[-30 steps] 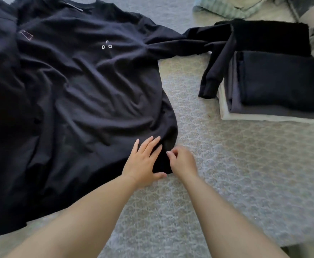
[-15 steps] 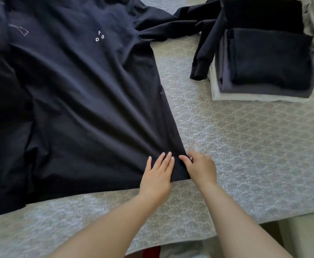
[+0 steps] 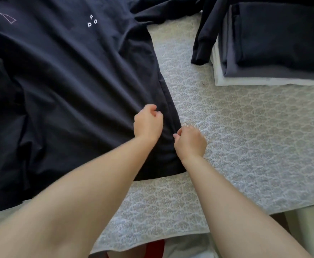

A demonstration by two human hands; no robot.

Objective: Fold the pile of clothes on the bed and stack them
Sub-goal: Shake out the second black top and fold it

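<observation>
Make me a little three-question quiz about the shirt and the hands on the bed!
1. True or false: the dark shirt is already folded.
2. What lies on the stack of folded clothes? A) a sleeve B) a towel C) nothing
3. Which hand sits at the shirt's side edge?

Key:
1. False; it lies spread flat.
2. A; the shirt's sleeve drapes over it.
3. The right hand; the left hand is on the shirt's body.

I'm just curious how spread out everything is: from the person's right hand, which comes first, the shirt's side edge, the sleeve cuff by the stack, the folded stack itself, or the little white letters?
From the right hand:
1. Shirt's side edge, just beside the fingers, to their left.
2. Sleeve cuff, up and slightly right.
3. Folded stack, upper right, and the white letters, upper left: too close to call.
</observation>
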